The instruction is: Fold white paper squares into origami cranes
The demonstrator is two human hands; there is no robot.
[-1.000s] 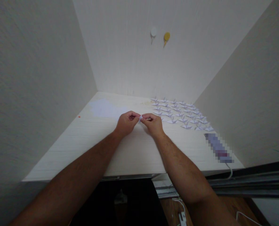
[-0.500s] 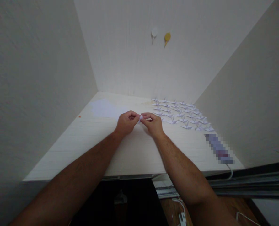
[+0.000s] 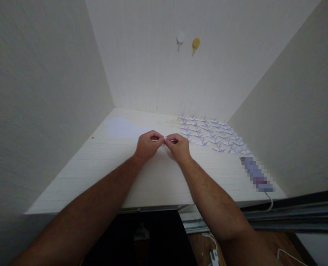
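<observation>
A small piece of folded white paper [image 3: 164, 139] is pinched between my two hands above the middle of the desk. My left hand [image 3: 149, 145] grips its left side with thumb and forefinger. From the other side, my right hand [image 3: 178, 146] closes thumb and fingers on it. Most of the paper is hidden by the fingertips, so its folded shape cannot be made out. To the right of my hands, folded paper cranes [image 3: 204, 141] sit in several rows on the desk. Left of them lies a patch of white paper sheets [image 3: 122, 127].
The pale desk [image 3: 158, 181] is walled in on three sides. A blurred-out, phone-like device [image 3: 256, 175] with a white cable lies at the right. A white hook [image 3: 180, 38] and a yellow hook [image 3: 196, 43] are on the back wall. A small orange spot [image 3: 92, 137] marks the left edge.
My fingertips have drawn closer together over the folded paper, and less of it shows. The right fingers have curled in slightly. The cranes and sheets stay where they were.
</observation>
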